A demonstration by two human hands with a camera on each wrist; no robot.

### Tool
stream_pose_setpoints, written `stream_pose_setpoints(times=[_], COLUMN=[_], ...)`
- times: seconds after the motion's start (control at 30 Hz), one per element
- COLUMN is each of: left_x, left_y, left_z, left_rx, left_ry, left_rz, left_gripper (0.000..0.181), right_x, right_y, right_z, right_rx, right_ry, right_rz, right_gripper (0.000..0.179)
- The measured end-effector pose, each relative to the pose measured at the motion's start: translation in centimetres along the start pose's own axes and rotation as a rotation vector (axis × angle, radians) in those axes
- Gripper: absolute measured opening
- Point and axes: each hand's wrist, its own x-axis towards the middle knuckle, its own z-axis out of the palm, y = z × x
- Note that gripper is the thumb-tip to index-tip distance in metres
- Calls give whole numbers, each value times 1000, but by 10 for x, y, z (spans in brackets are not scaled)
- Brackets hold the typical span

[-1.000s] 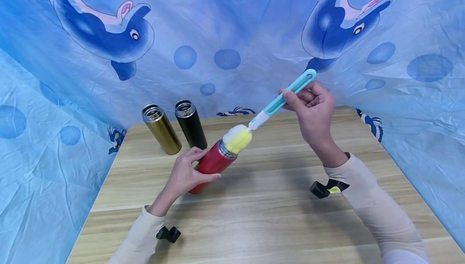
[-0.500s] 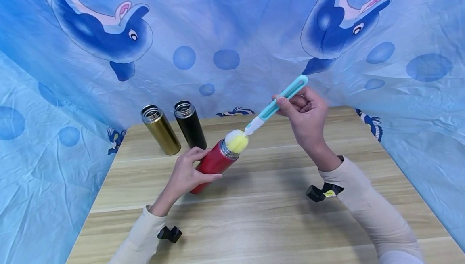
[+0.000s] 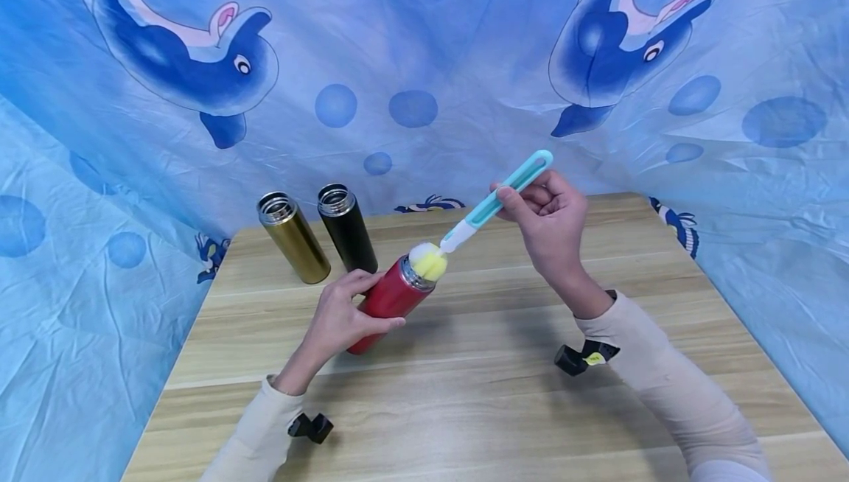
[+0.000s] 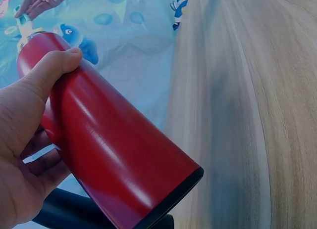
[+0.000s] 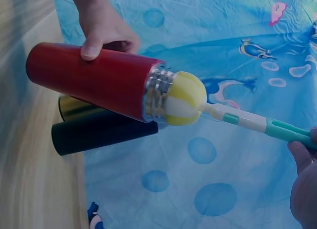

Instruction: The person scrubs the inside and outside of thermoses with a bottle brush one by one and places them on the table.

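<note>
My left hand point(image 3: 341, 316) grips a red thermos bottle point(image 3: 391, 298) around its body, tilted with its steel mouth up and to the right. In the right wrist view its threaded neck point(image 5: 158, 93) shows bare metal. My right hand point(image 3: 550, 224) pinches the teal handle point(image 3: 507, 187) of a bottle brush between thumb and fingers. The brush's yellow and white sponge head point(image 5: 185, 100) sits partly inside the bottle's mouth, its rounded rear bulging out. The left wrist view shows the bottle's dark base point(image 4: 171, 199) lifted off the table.
Behind the left hand a gold bottle point(image 3: 295, 239) and a black bottle point(image 3: 348, 228) stand uncapped on the wooden table point(image 3: 464, 408). A blue curtain point(image 3: 424, 47) printed with dolphins hangs behind the table and along its sides.
My right hand has moved down and left with the brush, and the sponge head has gone deeper into the red bottle's mouth. The left hand and bottle have stayed nearly still.
</note>
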Motion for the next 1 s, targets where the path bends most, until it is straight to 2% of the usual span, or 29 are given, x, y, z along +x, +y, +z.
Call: stream_pose_setpoints(times=[0.57, 0.77, 1.0], left_x=[3, 3, 3], left_y=[5, 5, 5], left_z=[2, 2, 3], left_rx=[-28, -25, -37], left_ry=[-15, -25, -21], left_rz=[-7, -7, -19], left_gripper=[74, 76, 75], right_x=[-13, -19, -26], right_y=[8, 12, 17], right_z=[6, 7, 10], right_rx=[-22, -33, -43], right_ry=[-15, 5, 7], right_rz=[43, 69, 98], right_gripper=[12, 9, 13])
